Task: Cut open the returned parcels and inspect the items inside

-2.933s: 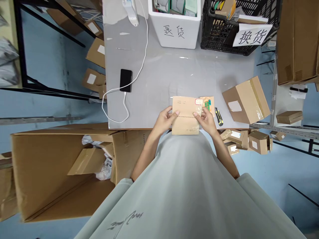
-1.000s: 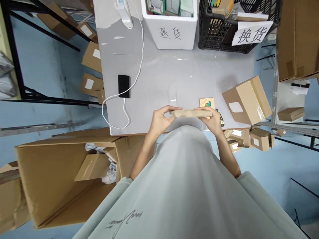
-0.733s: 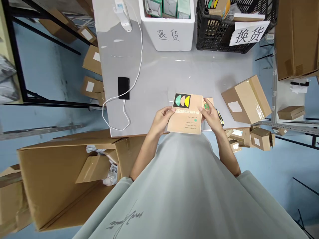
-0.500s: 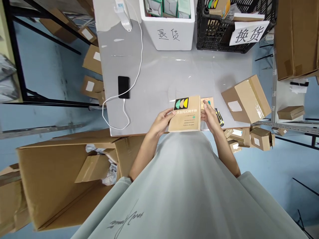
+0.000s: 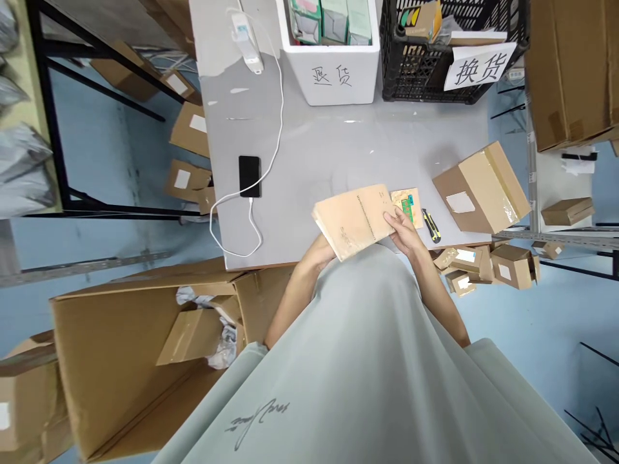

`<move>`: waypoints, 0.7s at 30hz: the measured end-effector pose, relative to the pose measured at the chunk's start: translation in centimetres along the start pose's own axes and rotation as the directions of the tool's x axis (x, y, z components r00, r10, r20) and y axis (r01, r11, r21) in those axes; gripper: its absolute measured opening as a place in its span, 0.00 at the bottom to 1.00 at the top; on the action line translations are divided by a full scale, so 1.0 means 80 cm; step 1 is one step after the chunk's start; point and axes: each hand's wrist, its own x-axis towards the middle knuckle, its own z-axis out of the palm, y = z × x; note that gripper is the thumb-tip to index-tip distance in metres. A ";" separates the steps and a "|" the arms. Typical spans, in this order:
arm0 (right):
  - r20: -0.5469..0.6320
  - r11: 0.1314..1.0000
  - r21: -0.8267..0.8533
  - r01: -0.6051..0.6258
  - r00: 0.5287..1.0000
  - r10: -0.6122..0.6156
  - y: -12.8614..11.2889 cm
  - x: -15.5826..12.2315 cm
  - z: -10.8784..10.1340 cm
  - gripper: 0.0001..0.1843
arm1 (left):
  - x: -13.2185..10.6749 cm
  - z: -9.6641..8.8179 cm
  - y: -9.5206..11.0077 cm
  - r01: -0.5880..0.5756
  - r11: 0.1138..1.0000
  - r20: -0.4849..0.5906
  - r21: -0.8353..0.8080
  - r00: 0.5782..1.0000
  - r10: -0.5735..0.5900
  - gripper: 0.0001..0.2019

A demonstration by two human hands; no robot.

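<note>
In the head view a small book (image 5: 355, 219) is held over the front edge of the table, tilted, with a cream page of faint print facing up. My right hand (image 5: 402, 231) is closed on its right edge, thumb on the page. My left hand (image 5: 323, 251) is under its lower left side; its fingers are hidden behind the book, which rests on it. Just behind my right hand lies a small tan card or booklet (image 5: 409, 203) with a green patch, partly covered. A yellow and black box cutter (image 5: 430, 225) lies to the right of it.
At the table's back stand a white foam box (image 5: 338, 84) with wrapped packs and a black crate (image 5: 411, 80). A taped carton (image 5: 483, 187) sits at right. A phone (image 5: 249, 176) and white cable (image 5: 278, 138) lie left. A big open carton (image 5: 120, 361) stands at lower left.
The book's printed front cover no longer faces up; an inside page shows, and the book has tilted. My left hand has slid beneath it. The view has shifted slightly.
</note>
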 end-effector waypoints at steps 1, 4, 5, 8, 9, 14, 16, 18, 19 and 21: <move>-0.024 1.000 -0.008 0.000 1.000 0.000 0.002 -0.002 0.001 0.44 | 0.001 -0.004 0.002 -0.036 0.999 -0.065 0.000 0.997 0.036 0.34; -0.109 0.999 -0.030 0.023 0.994 -0.026 0.008 -0.008 0.006 0.44 | 0.006 -0.019 0.007 -0.114 0.993 -0.184 -0.041 0.977 0.105 0.33; -0.141 0.999 -0.032 0.039 0.989 -0.044 0.008 -0.010 0.009 0.44 | 0.007 -0.024 0.007 -0.130 0.990 -0.203 -0.056 0.972 0.117 0.33; -0.214 0.993 -0.071 0.099 0.970 -0.112 0.003 -0.017 0.015 0.43 | 0.006 -0.039 0.008 -0.136 0.985 -0.207 -0.110 0.972 0.111 0.36; -0.227 0.987 -0.099 0.126 0.963 -0.145 0.000 -0.019 0.017 0.42 | 0.004 -0.043 0.007 -0.121 0.985 -0.188 -0.121 0.977 0.097 0.38; -0.251 0.944 -0.264 0.200 0.930 -0.268 -0.011 -0.028 0.023 0.40 | -0.002 -0.051 0.001 -0.082 0.994 -0.067 -0.074 0.995 0.077 0.44; -0.251 0.930 -0.303 0.210 0.923 -0.290 -0.004 -0.027 0.023 0.42 | 0.000 -0.048 -0.003 -0.105 0.992 -0.049 -0.073 0.994 0.102 0.43; -0.308 0.922 -0.316 0.224 0.895 -0.323 0.009 -0.026 0.022 0.46 | 0.003 -0.042 -0.007 -0.133 0.988 -0.045 -0.074 0.991 0.129 0.40; -0.367 0.920 -0.324 0.222 0.867 -0.338 0.016 -0.027 0.022 0.48 | 0.006 -0.038 -0.009 -0.157 0.985 -0.051 -0.067 0.987 0.153 0.39; -0.503 0.921 -0.339 0.192 0.791 -0.349 0.026 -0.033 0.024 0.52 | 0.014 -0.027 -0.012 -0.249 0.968 -0.073 -0.031 0.966 0.246 0.36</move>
